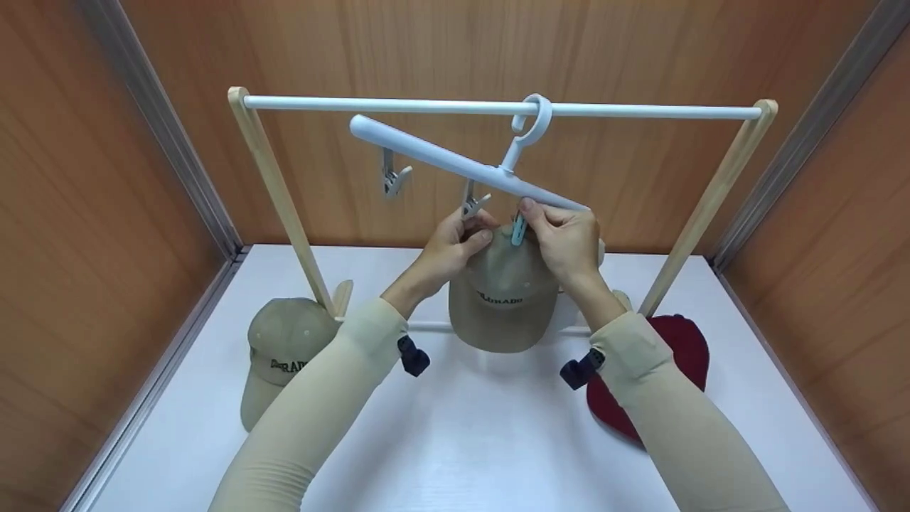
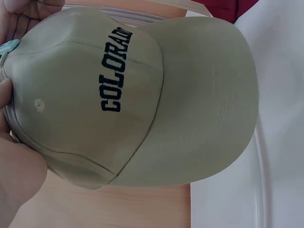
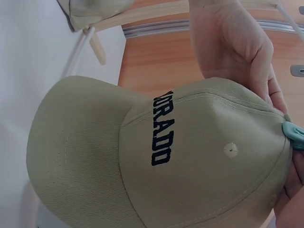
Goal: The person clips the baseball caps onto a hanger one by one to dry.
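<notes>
A khaki cap (image 1: 501, 291) with dark lettering hangs brim down below a tilted light-blue hanger (image 1: 455, 162). My left hand (image 1: 449, 245) grips the cap near the top of its crown, thumb in front. A teal clip (image 1: 518, 231) sits at the crown's top edge, seen also in the right wrist view as a teal clip (image 3: 295, 135) on the fabric. My right hand (image 1: 569, 242) pinches the clip's upper end just under the hanger bar; the fingers behind are partly hidden. Two grey clips, the outer clip (image 1: 393, 178) and the inner clip (image 1: 473, 203), hang from the hanger's left part.
The hanger's hook loops over a white rod (image 1: 384, 106) of a wooden-sided rack (image 1: 281, 192). Another khaki cap (image 1: 291, 334) lies on the white table (image 1: 441, 441) at left, a dark red cap (image 1: 682, 348) at right, partly behind my right sleeve. Wooden panels enclose the table.
</notes>
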Demonstrator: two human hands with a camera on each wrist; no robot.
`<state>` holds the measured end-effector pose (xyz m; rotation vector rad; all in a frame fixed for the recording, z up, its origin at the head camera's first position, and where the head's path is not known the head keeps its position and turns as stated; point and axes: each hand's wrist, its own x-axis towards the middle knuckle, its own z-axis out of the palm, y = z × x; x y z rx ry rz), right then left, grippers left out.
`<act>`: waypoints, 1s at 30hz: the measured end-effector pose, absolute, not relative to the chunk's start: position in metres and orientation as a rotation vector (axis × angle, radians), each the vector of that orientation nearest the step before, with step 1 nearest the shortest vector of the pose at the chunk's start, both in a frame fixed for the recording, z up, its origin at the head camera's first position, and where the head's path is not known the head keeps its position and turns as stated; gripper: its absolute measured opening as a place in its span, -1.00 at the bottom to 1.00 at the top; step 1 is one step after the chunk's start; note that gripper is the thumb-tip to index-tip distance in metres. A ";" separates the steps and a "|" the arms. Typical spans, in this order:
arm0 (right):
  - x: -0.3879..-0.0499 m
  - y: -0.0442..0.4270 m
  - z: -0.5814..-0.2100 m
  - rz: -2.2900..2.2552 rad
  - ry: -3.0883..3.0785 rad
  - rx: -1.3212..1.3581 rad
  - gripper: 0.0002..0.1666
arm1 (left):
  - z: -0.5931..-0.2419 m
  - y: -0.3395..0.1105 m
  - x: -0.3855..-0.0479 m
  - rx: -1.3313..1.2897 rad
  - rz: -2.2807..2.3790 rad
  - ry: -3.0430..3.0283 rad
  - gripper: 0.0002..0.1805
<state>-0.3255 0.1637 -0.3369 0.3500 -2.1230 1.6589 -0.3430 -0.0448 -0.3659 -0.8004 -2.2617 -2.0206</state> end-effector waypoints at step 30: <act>-0.324 0.166 -0.349 1.405 -2.232 0.430 -0.53 | -0.369 -0.048 -0.348 -0.877 -1.899 -2.260 -0.75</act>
